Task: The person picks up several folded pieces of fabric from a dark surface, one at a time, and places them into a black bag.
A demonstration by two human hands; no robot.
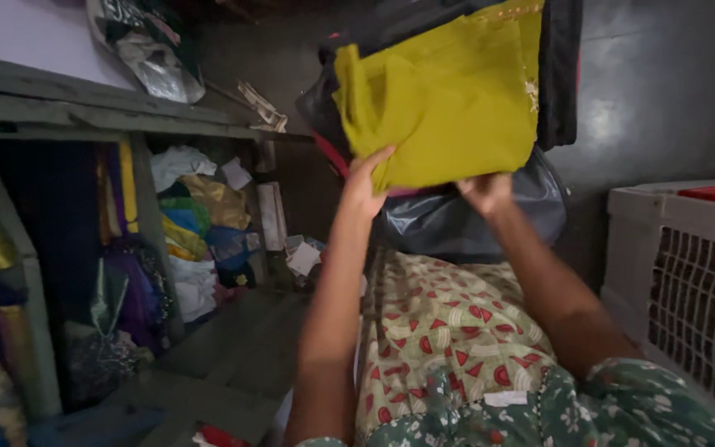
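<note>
Where the green floral sleeve (pixel 622 406) ends at the bottom of the view, both bare forearms rise away from the person toward a folded yellow-green cloth (pixel 448 91) held up at arm's length. Under the arms lies a cream fabric printed with red wedges (pixel 448 323), spread over a bundle. At the right edge stands a white crate with a lattice side (pixel 688 290). The left hand (pixel 364 186) clasps the lower left edge of the cloth, its grip pinching the fold with the thumb in front. The right hand (pixel 487 192) meets the cloth's bottom edge; its fingers are tucked underneath, so whether that grip is pinching the fabric cannot be told. Behind the cloth hangs a dark grey plastic bag (pixel 465 219) and black fabric. Further off to the left, an open grey-green shelf (pixel 109 112) holds crumpled coloured clothes (pixel 196 215), with a silvery bag (pixel 155 58) lying on top.
</note>
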